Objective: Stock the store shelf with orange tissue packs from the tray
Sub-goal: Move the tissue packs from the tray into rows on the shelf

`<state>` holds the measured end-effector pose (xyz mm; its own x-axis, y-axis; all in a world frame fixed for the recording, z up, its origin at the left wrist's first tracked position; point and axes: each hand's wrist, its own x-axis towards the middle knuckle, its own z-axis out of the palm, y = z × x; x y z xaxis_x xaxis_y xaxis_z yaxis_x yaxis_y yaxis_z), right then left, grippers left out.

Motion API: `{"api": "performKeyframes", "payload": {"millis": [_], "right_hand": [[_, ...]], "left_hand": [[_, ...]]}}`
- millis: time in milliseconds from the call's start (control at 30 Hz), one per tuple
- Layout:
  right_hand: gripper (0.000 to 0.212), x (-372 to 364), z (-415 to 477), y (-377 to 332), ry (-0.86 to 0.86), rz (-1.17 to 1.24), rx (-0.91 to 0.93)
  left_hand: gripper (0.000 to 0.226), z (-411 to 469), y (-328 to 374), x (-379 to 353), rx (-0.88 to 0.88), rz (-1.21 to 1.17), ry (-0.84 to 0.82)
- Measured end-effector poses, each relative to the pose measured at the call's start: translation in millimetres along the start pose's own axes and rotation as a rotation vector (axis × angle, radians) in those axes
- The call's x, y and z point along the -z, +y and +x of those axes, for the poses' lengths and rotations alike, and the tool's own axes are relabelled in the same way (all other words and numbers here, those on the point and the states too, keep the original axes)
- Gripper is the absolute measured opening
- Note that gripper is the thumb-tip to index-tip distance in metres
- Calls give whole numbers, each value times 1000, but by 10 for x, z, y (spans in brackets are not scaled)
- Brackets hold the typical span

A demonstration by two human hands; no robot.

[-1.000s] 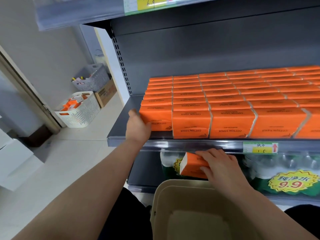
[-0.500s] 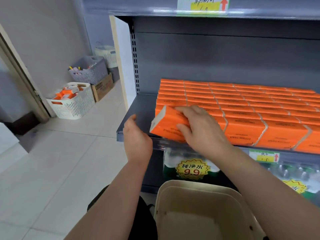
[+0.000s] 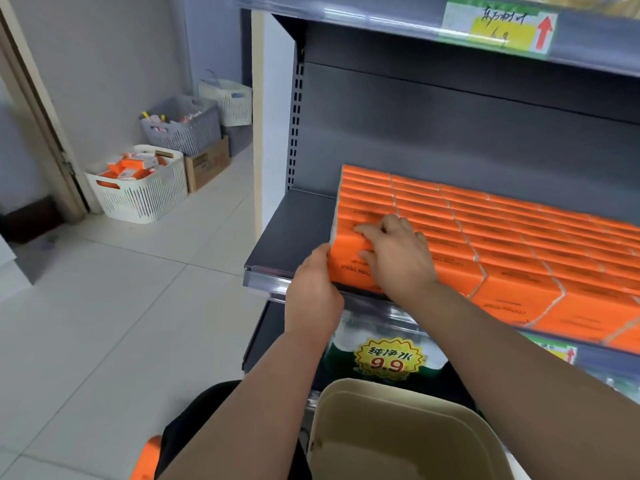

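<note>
**Nearly complete: front-left pack being seated on the shelf**

Nearest the camera, the tray (image 3: 401, 441) showed no orange pack in the part in view; its near end was cut off by the frame. An orange object (image 3: 149, 459) at the lower edge could not be identified.

Above the tray, the left hand (image 3: 313, 292) pressed against the left end of the front-left pack (image 3: 346, 268), and what showed of its fingers lay straight. The right hand (image 3: 394, 258) lay over the same pack and gripped it, with fingers bent across the top and the thumb on the front face. The pack stood at the front edge of the shelf (image 3: 294, 230), touching the pack behind it and the one to its right.

Beyond it, the rows of packs (image 3: 519, 244) ran to the back panel and out of frame to the right. A strip of shelf lay bare to the left of the rows.

Judgement: stocking was close to finished. What was left was to square and release this pack. The left strip could be filled only if more stock existed.

Farther off, a white basket (image 3: 138, 195) on the floor held orange-and-white items, not identified.
</note>
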<state>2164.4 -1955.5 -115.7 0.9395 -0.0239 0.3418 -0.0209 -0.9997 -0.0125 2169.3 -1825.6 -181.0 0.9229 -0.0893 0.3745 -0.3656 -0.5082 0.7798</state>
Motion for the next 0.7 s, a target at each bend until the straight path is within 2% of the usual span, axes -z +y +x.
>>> {"api": "performKeyframes", "payload": {"millis": [233, 367, 467, 533, 633, 700], "right_hand": [[53, 0, -36, 3, -50, -91, 19], [54, 30, -117, 27, -9, -54, 45], [50, 57, -322, 122, 114, -38, 75], [47, 48, -528, 210, 190, -37, 88], [42, -36, -896, 373, 199, -81, 72], [43, -139, -1158, 507, 118, -123, 40]], "left_hand": [[55, -10, 0, -28, 8, -3, -90], [54, -59, 44, 24, 12, -40, -23], [44, -108, 88, 85, -102, -24, 99], [39, -133, 81, 89, -216, 14, 112], [30, -214, 80, 50, -323, 82, -13], [26, -291, 103, 12, -336, 130, -119]]}}
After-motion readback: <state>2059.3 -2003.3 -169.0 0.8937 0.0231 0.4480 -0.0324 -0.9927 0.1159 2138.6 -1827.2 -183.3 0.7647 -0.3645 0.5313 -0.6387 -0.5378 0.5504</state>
